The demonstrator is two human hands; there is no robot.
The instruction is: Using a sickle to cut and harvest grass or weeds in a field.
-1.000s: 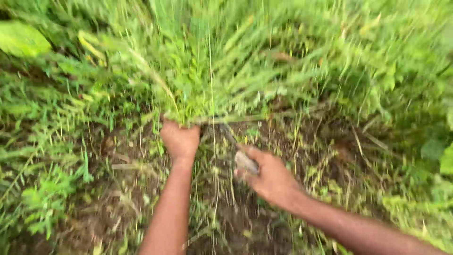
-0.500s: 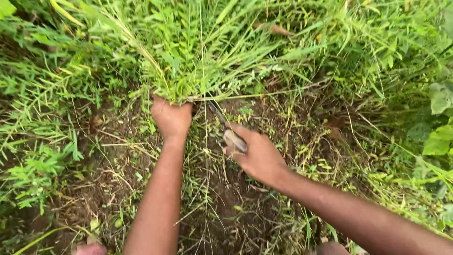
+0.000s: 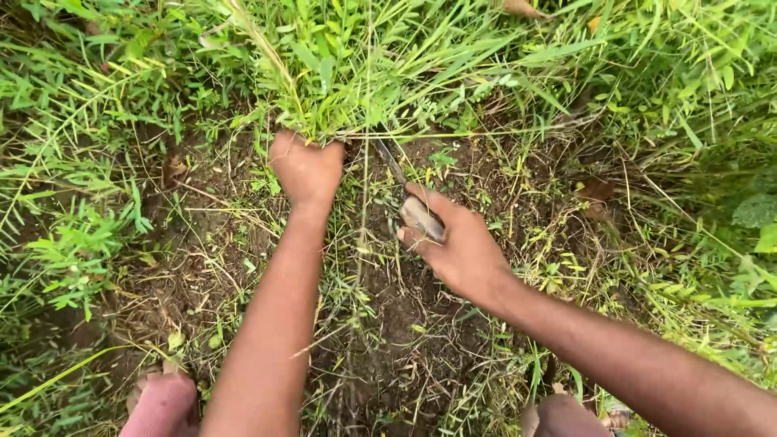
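My left hand [image 3: 306,168] is closed in a fist around the base of a thick bunch of green grass [image 3: 356,77] that rises from the soil. To its right, my right hand [image 3: 455,243] grips the pale wooden handle of a small sickle [image 3: 409,202]. Its dark blade runs up and left toward the grass stems just beside my left fist. The blade's tip is hidden among the stalks.
Bare dark soil [image 3: 388,340] with cut stubble and dry stems lies under my arms. Tall grass and weeds surround it on the left, top and right. My knees [image 3: 162,405] show at the bottom edge.
The view has shifted slightly. My left fist keeps its hold on the grass, and my right hand with the sickle stays close to the stems, drawn a little toward me.
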